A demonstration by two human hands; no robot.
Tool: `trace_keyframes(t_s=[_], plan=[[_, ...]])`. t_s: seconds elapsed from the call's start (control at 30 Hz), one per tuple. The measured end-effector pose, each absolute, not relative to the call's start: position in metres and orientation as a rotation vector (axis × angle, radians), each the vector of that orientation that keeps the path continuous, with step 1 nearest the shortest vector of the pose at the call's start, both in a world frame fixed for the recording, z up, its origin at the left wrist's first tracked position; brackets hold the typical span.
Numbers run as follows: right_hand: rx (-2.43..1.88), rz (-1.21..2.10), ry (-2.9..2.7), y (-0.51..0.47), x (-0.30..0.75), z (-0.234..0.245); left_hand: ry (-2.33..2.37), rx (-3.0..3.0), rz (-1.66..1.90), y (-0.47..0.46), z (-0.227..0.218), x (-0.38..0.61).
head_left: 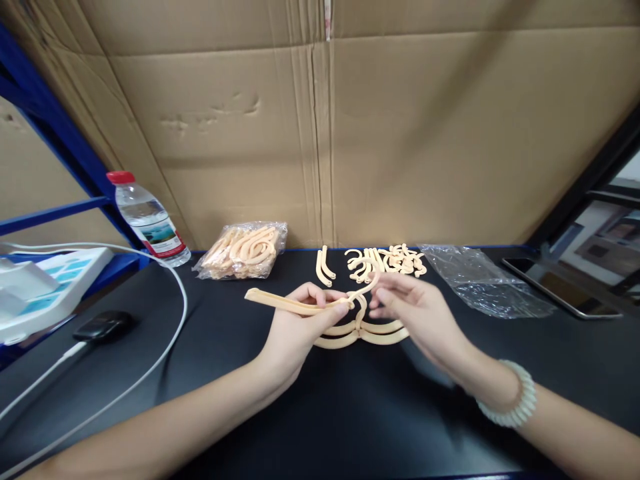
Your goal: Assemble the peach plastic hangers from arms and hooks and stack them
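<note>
My left hand (300, 327) is closed on a long beige plastic hanger arm (285, 303) that juts out to the left. My right hand (415, 310) pinches a curved beige hook piece (369, 283) at the point where it meets the arm. Just below my fingers, a small stack of finished beige hangers (367, 332) lies on the black table (350, 413). Loose hook pieces (387, 260) are heaped behind my hands, and two more curved pieces (324, 267) lie beside the heap.
A clear bag of beige parts (245, 250) sits at the back left, an empty plastic bag (480, 280) at the right. A water bottle (147, 220), a white cable (165, 347), a black device (103, 325), a white box (45, 283) and a tablet (555, 283) surround the work area. A cardboard wall (320, 133) stands behind.
</note>
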State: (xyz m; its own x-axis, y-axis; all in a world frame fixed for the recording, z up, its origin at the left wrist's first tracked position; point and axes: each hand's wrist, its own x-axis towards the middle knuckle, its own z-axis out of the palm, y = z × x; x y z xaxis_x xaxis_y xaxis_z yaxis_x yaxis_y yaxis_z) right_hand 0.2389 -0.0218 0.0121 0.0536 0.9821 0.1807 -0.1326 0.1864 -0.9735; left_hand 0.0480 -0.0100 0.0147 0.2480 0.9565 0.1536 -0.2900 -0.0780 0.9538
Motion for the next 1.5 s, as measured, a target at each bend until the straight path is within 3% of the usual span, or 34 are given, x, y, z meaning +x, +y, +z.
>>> trace_keyframes(t_s=[0.23,0.43,0.63,0.9,1.13,1.5], plan=[[-1.362,0.015,-2.103,0.031,0.301,-0.004,0.720,0.946,1.206,0.000,0.017,0.044],[-1.537,-0.282,-2.367,0.035,0.303,-0.016,0.705,0.877,1.198,0.005,0.015,0.043],[-1.294,-0.145,-2.347,0.031,0.305,-0.007,0.687,0.869,1.200,0.005,0.018,0.041],[-1.169,-0.207,-2.398,0.037,0.300,-0.011,0.745,0.841,1.134,0.000,0.021,0.044],[-1.044,-0.060,-2.033,0.017,0.290,0.017,0.694,0.834,1.127,0.001,0.021,0.043],[-0.938,0.928,-1.390,-0.007,0.259,0.024,0.618,0.865,1.097,0.001,0.019,0.045]])
